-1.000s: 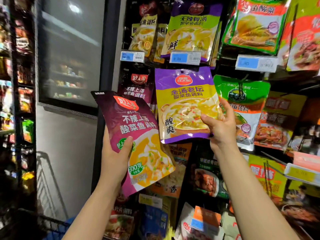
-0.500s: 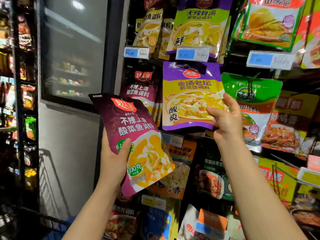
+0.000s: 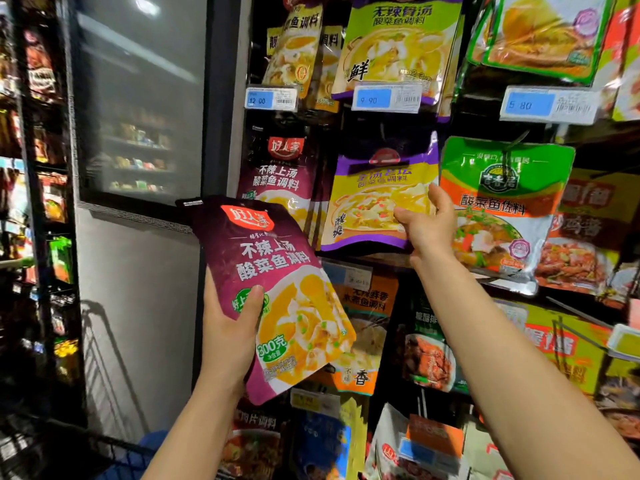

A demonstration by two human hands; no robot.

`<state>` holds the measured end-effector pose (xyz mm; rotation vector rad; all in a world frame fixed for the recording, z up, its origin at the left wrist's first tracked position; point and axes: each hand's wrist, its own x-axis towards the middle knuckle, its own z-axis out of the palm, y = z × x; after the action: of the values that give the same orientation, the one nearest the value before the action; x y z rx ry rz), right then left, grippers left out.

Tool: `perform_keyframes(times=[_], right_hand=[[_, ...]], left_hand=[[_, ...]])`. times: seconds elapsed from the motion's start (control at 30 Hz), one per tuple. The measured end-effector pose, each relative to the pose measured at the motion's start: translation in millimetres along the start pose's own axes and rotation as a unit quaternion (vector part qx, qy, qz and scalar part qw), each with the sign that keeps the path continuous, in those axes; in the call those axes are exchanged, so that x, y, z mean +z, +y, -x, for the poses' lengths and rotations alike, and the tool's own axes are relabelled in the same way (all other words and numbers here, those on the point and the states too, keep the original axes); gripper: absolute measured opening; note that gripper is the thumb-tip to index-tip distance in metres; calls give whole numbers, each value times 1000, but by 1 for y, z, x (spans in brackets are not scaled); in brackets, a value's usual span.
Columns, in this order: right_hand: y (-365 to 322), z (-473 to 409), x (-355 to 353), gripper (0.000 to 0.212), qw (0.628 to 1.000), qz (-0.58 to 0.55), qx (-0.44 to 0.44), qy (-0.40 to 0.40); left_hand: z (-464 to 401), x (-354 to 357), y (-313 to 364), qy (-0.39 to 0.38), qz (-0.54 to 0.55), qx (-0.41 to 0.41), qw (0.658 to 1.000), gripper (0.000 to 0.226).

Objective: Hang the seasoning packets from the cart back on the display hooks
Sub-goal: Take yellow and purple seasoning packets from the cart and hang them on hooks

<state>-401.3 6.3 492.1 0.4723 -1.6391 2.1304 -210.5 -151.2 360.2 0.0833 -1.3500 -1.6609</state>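
Head view: right hand [image 3: 427,225] holds the purple-and-yellow seasoning packet [image 3: 377,197] by its lower right corner, fingers pinching it, steadying it against the display, probably to seat its top on a hook; the hook itself is hidden. Left hand [image 3: 230,327] grips a maroon seasoning packet [image 3: 277,289], thumb across the front, kept ready below matching hung stock [image 3: 277,174].

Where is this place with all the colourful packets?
Most likely a supermarket aisle. Seasoning packets like the green packet hang in rows on display hooks, blue price tags sit under them, and a glass-door fridge of goods stands at the left.
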Motion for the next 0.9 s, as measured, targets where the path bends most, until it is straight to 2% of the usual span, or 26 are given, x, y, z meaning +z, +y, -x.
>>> perform_keyframes(times=[0.2,0.33,0.43,0.5,0.57,0.6,0.63,0.7,0.73,0.8,0.9], right_hand=[[38,-12,7,78,974,228,-4,-1],[43,-9,8,78,945,327,-1,-26],[41,-4,9,81,935,352,-3,-40],[38,12,7,78,910,404,-76,-58],[33,41,3,67,861,449,-219,-99],[27,58,2,62,852,423,-268,-149],[20,75,0,61,864,374,-258,-218],[-1,102,0,70,898,246,-112,-348],[-8,109,-1,75,902,180,-25,-391],[-11,114,-4,89,899,59,77,-428],[-12,119,0,95,909,-21,91,-405]], left_hand=[[4,-26,-3,12,-24,3,1000,64],[5,-34,-2,13,-24,-9,1000,63],[6,-36,1,14,-11,-16,1000,63],[5,-34,4,14,19,-28,999,59],[3,-30,9,16,55,-45,997,51],[2,-28,12,14,67,-50,996,47],[-1,-25,15,8,77,-52,996,42],[-6,-19,22,-13,87,-48,995,37],[-9,-17,25,-22,90,-41,995,37],[-13,-14,31,-43,95,-30,994,38],[-23,-14,39,-84,101,-38,991,40]])
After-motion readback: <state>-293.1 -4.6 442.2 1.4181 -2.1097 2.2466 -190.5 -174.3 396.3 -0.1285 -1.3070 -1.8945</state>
